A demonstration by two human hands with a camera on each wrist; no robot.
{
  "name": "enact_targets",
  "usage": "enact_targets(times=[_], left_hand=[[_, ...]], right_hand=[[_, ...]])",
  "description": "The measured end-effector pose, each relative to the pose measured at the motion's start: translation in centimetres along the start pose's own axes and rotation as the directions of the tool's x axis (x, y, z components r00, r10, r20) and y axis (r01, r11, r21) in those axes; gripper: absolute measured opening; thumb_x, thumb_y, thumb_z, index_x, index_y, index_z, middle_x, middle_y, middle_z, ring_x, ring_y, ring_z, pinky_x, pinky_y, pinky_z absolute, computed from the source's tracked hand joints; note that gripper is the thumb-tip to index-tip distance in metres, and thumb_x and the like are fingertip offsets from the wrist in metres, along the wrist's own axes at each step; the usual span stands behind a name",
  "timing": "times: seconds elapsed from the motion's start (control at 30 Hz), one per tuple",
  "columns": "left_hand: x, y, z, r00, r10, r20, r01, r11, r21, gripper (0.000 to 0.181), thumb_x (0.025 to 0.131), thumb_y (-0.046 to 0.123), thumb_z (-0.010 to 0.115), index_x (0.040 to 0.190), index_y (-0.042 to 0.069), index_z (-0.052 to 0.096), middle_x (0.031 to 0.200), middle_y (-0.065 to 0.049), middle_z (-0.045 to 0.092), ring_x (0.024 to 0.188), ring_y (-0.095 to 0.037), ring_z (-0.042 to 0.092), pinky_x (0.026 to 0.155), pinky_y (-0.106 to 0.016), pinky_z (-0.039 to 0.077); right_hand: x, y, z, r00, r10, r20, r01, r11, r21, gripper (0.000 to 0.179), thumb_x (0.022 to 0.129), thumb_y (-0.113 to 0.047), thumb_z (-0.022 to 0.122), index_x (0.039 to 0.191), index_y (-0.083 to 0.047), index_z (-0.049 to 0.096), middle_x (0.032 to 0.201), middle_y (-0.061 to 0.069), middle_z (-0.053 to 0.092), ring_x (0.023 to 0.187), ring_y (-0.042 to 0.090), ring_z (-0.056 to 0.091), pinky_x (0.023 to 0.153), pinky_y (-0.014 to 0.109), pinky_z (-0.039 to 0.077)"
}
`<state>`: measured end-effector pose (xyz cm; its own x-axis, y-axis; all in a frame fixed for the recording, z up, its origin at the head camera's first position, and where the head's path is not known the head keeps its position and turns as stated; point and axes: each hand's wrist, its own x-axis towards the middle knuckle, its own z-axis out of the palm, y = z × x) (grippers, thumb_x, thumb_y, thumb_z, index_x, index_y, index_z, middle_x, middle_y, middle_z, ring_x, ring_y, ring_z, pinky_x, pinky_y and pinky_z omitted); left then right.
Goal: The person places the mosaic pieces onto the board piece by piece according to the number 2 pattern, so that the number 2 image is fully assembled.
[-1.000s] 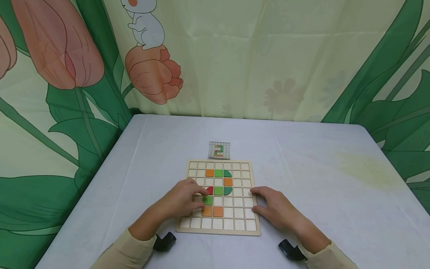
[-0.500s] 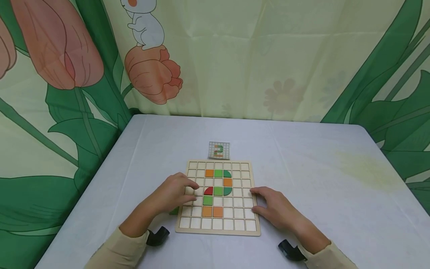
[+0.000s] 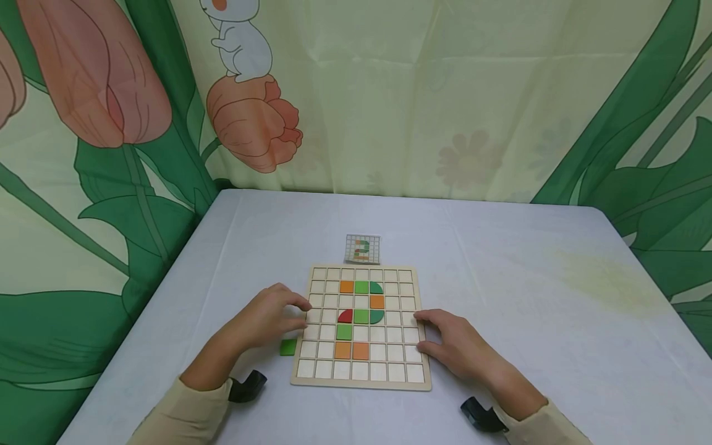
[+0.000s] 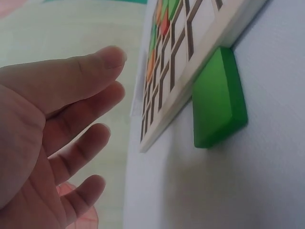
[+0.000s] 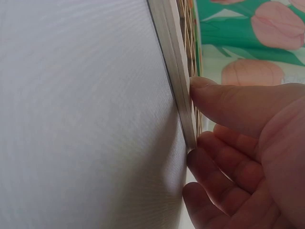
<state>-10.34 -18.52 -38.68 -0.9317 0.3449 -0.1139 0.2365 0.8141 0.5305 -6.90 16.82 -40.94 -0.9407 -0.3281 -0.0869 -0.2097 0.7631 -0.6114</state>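
A wooden grid board (image 3: pixel 361 384) lies on the table with colored tiles in its cells. Among them are an orange square (image 3: pixel 347 287), a light green square (image 3: pixel 361 287), a rounded red tile (image 3: pixel 345 316) and rounded dark green tiles (image 3: pixel 376 316). My left hand (image 3: pixel 267 318) hovers at the board's left edge with thumb and fingers spread, holding nothing. Below it a loose green square tile (image 4: pixel 217 100) lies on the cloth against the board's left side. My right hand (image 3: pixel 461 343) rests its thumb and fingertips on the board's right rim (image 5: pixel 171 62).
Behind the board's far edge lies a small card (image 3: pixel 363 248) printed with a colored grid pattern. A white cloth covers the table (image 3: pixel 528 278), with a yellowish stain at right. A printed curtain (image 3: pixel 389 111) hangs behind.
My left hand has moved left from the red tile to beyond the board's left edge, leaving the red tile in its cell. The green tile beside the board has come into view. My right hand stays put.
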Motion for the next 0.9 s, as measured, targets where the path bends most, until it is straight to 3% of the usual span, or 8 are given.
enact_targets(times=[0.47,0.9], left_hand=[[-0.6,-1.0,0.2,0.993,-0.073,0.090,0.075,0.997,-0.023,0.020,0.077,0.011,0.086,0.093,0.018,0.076,0.093,0.009,0.061,0.095,-0.015,0.052,0.081,-0.034,0.048],[-1.2,-1.4,0.2,0.988,-0.029,0.152,0.034,0.999,-0.033,0.029,0.071,0.013,0.091,0.091,0.019,0.071,0.092,0.008,0.057,0.091,-0.015,0.049,0.079,-0.035,0.045]], right_hand=[[0.0,-0.1,0.0,1.000,0.006,0.000,-0.006,1.000,0.000,0.049,0.088,-0.012,0.076,0.133,-0.002,0.060,0.135,0.012,0.059,0.130,0.034,0.051,0.106,0.052,0.040],[-0.1,0.0,-0.1,1.000,-0.010,-0.002,0.010,1.000,0.000,0.049,0.088,-0.013,0.075,0.133,-0.003,0.060,0.135,0.012,0.059,0.129,0.035,0.052,0.106,0.052,0.040]])
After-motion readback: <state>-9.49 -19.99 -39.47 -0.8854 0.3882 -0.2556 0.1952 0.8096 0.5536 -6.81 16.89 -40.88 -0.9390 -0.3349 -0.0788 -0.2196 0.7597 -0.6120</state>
